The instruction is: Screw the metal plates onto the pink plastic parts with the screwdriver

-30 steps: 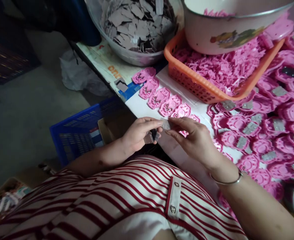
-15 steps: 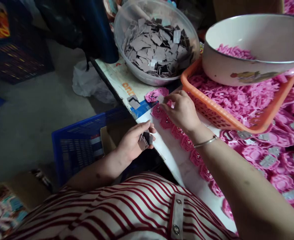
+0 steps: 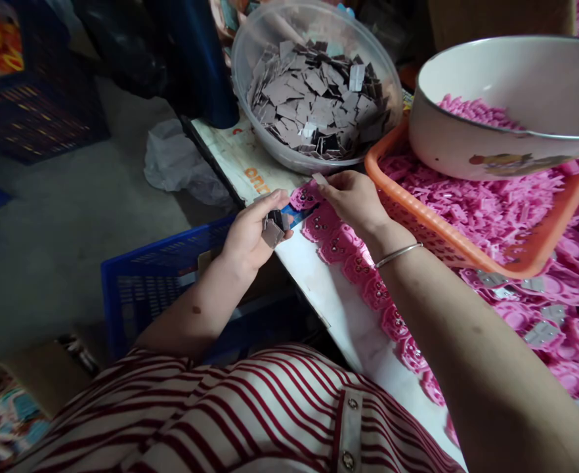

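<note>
My left hand (image 3: 255,226) is half closed around several small grey square plates (image 3: 273,232) at the table's left edge. Between thumb and fingertips, my right hand (image 3: 356,200) pinches a single thin plate (image 3: 320,179). Just below and left of it lies the farthest pink plastic piece (image 3: 305,196), with small dark or shiny spots on it. From there a row of similar pink pieces (image 3: 361,268) runs toward me along the white table top (image 3: 319,289), partly hidden by my right forearm.
Beyond my hands stands a clear plastic bowl (image 3: 247,118) of grey plates. An orange basket (image 3: 447,246) of small pink parts supports a white enamel basin (image 3: 447,148). Pink pieces with grey plates (image 3: 540,334) are heaped at right. A blue crate (image 3: 142,263) sits below the table edge.
My left hand has moved up toward the farthest pink piece, now covering the spot where loose grey plates lay. My right hand still pinches a plate, tilted differently. The view has shifted slightly.
</note>
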{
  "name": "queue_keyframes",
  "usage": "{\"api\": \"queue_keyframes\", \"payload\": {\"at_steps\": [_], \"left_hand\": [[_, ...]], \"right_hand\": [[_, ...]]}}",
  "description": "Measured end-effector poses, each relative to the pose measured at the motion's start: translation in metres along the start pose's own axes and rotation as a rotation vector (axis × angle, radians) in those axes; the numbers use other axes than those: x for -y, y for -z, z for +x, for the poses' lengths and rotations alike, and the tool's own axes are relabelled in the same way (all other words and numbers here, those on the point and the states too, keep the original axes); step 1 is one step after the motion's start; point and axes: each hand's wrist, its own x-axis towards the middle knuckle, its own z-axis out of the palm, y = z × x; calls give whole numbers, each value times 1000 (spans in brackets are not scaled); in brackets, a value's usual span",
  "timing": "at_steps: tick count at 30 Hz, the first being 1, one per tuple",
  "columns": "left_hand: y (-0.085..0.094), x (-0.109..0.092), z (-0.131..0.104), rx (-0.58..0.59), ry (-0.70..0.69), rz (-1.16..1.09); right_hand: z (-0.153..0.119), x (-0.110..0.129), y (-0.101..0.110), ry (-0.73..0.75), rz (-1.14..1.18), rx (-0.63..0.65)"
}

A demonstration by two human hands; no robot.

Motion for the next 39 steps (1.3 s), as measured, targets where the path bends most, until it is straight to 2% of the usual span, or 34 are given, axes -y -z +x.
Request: {"api": "queue_keyframes", "payload": {"at_steps": [4,8,11,14,21,27,32,36,39], "left_hand": [[5,0,-8,-14,-8,2],[10,0,-19,-38,4,-19],[12,3,-26,-78,7,-75],[13,6,-30,-87,59,-131],[10,9,-34,-61,133,-163],[6,9,-34,-50,121,-186],[6,7,-35,4,144,-211],[6,9,-38,57,144,-225],[2,13,-41,60,146,-217]], "right_hand": [[0,-4,-2,33,30,33],[-6,-9,-2,45,-93,25],[-12,-7,-4,172,-194,-9],[-16,0,-10,302,-323,16],[-19,5,-26,286,-407,51],[-22,-1,-23,302,-359,-24],[-52,6,-10,432,-182,-84],[-87,10,-4,529,-17,68],[-105,10,-5,570,-34,151]]}}
